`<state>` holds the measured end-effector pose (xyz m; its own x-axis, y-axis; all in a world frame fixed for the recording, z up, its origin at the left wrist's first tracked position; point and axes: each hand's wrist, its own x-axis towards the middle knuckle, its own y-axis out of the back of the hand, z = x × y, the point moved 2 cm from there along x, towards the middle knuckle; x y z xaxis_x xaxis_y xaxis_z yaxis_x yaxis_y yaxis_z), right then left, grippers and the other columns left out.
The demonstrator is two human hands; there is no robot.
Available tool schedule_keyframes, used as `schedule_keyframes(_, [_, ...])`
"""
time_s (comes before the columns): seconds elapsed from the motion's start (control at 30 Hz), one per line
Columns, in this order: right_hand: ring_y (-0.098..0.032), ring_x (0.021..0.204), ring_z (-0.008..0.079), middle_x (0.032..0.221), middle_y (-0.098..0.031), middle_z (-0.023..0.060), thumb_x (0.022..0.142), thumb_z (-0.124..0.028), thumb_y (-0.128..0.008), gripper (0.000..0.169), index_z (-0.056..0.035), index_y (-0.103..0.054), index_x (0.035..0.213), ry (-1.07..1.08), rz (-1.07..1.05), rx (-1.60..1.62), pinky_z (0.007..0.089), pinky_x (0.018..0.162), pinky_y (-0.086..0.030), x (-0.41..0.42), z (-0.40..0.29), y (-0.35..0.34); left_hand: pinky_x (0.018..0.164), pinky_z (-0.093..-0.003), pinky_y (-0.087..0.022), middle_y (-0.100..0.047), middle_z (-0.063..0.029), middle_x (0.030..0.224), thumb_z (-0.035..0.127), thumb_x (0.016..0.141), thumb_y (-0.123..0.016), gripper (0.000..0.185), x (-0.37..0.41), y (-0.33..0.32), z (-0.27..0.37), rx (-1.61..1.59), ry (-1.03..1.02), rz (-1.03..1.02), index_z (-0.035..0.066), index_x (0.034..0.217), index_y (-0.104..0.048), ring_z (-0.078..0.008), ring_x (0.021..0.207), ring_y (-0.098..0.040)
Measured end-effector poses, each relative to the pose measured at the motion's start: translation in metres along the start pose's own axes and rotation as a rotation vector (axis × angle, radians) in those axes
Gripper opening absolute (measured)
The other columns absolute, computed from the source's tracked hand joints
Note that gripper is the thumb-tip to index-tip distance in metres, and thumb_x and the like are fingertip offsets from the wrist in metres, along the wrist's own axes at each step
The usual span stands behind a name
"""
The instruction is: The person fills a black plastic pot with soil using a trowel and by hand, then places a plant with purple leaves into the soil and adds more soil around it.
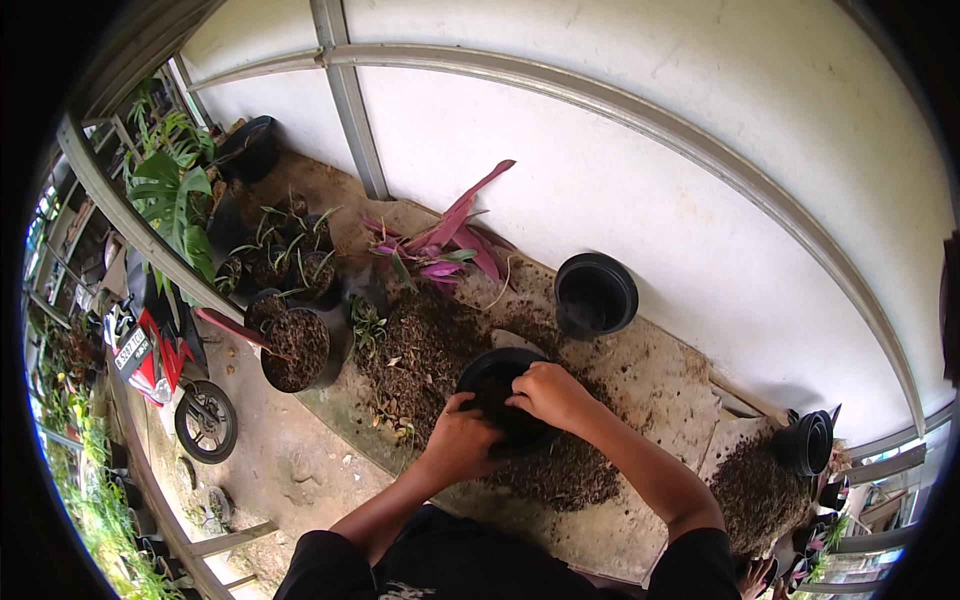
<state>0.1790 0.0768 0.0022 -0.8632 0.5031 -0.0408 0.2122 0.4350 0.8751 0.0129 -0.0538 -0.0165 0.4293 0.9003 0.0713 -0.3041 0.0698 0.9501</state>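
A black plastic plant pot (501, 367) stands before me on the soil-strewn floor. My left hand (463, 439) is at the pot's near left side, with its fingertips hidden inside the pot. Over the right part of the rim, my right hand (546, 394) has its fingers curled and its fingertips inside; whether they pinch anything is not visible. The inside looks dark, and its contents cannot be made out. Loose potting mix (412, 352) with dry leaves lies to the left, touching the pot. Just behind the pot is a pale, flat object (519, 341), partly hidden.
An empty black pot (596, 296) stands by the white wall. Uprooted purple-leaved plants (465, 251) lie behind the soil. Left are a soil-filled pot (298, 349) and several small potted plants (315, 274). Nested black pots (804, 444) rest beside another soil heap (757, 491). A red motorcycle (161, 352) stands far left.
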Motion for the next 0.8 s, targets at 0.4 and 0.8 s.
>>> schedule_keyframes(0.4, [-0.074, 0.090, 0.0391, 0.089, -0.076, 0.0204, 0.086, -0.014, -0.081, 0.018, -0.0047, -0.079, 0.101, 0.035, -0.003, -0.013, 0.0491, 0.084, -0.059, 0.007, -0.004, -0.011, 0.121, -0.0472, -0.033, -0.075, 0.0008, 0.083, 0.044, 0.075, -0.083, 0.025, -0.004, 0.003, 0.002, -0.012, 0.007, -0.018, 0.024, 0.089, -0.081, -0.0188, 0.095, -0.071])
schedule_keyframes(0.8, [-0.072, 0.092, 0.0355, 0.093, -0.076, 0.0165, 0.083, -0.014, -0.083, 0.014, -0.0056, -0.082, 0.095, 0.106, 0.142, 0.002, 0.0465, 0.084, -0.059, -0.005, 0.013, -0.018, 0.120, -0.0464, -0.034, -0.074, 0.0009, 0.083, 0.044, 0.075, -0.084, 0.025, 0.001, 0.005, 0.003, -0.013, -0.015, -0.006, 0.024, 0.090, -0.081, -0.0185, 0.095, -0.071])
